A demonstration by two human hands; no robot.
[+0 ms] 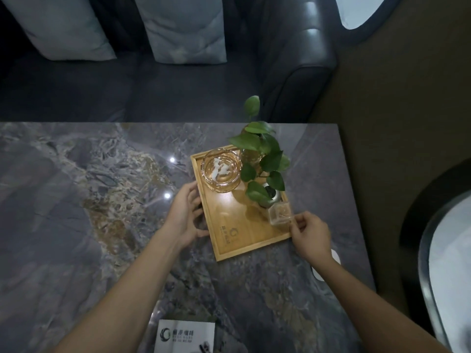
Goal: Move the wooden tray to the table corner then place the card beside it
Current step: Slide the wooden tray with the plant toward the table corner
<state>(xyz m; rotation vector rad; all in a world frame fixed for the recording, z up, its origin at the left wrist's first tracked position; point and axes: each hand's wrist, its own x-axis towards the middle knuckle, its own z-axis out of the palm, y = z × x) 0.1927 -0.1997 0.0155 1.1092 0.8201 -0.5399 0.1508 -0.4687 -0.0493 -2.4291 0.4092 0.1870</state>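
Note:
The wooden tray point(224, 235) lies on the marble table point(76, 200), towards its far right corner. It carries a glass ashtray point(221, 170), a small potted plant point(262, 161) and a clear square holder point(280, 212). My left hand point(184, 215) grips the tray's left edge. On the opposite side, my right hand point(309, 234) holds the right edge near the front corner. The card point(184, 336), white with a green logo, rests at the table's near edge, apart from both hands.
A dark sofa point(178, 93) with two pale cushions point(186, 29) stands beyond the table's far edge. A white flat object point(336, 256) lies on the table under my right wrist. Carpet and a round dark-rimmed piece point(438, 250) are to the right.

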